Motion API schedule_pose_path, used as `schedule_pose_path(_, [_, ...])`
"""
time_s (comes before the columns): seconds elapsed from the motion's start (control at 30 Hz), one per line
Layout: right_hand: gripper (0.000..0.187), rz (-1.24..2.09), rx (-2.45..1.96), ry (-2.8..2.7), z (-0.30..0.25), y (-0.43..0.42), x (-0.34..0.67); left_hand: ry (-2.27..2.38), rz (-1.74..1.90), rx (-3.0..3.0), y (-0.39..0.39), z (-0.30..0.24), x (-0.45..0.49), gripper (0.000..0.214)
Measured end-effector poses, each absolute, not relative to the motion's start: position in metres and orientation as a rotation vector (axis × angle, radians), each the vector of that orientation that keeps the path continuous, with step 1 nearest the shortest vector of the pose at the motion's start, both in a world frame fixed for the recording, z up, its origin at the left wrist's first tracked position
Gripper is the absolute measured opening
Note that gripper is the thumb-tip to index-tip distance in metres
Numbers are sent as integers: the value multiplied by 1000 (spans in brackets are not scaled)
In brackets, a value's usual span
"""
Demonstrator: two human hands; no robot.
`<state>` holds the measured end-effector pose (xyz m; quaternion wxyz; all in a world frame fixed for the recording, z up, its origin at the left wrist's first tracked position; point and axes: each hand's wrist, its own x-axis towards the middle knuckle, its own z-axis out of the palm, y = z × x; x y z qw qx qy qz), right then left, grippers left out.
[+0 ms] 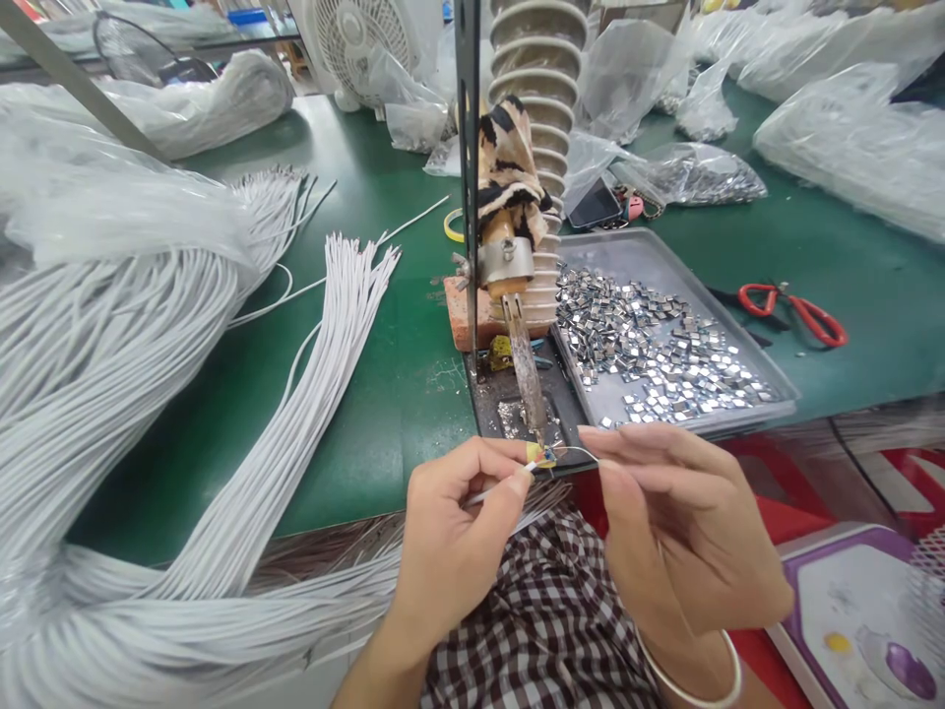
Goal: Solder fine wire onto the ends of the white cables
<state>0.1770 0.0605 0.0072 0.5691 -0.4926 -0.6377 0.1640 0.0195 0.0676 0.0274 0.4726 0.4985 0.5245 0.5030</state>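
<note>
My left hand (462,522) pinches a white cable (481,495), its stripped end with small coloured wires under the iron's tip. A tiny connector piece (547,457) sits at that end; its details are too small to make out. A soldering iron (526,369) is clamped to an upright stand, tip pointing down at the joint. In my right hand (671,512), thumb and fingers are closed on a thin solder wire (583,450) that curves to the tip. A yellow pad (533,452) shows beside my left fingertips.
A tray (783,394) of small metal connectors stands right of the iron, with red-handled pliers (793,310) beyond. Bundles of white cables (295,433) cover the left. A ribbed hose (535,69), black metal upright (468,148) and brick (462,315) stand close behind the iron.
</note>
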Motion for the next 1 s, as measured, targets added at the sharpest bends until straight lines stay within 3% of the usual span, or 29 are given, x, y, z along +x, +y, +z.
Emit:
schedule_pose_path(0.2, [18, 21, -1049, -1619, 17, 70, 174, 1302, 1243, 1198, 71, 36, 20, 18])
schedule_pose_path(0.33, [25, 21, -1005, -1626, 16, 71, 172, 1293, 1235, 1211, 70, 37, 19, 18])
schedule_pose_path(1.0, [22, 96, -998, -1557, 15, 76, 164, 1187, 1178, 926, 86, 40, 11, 15])
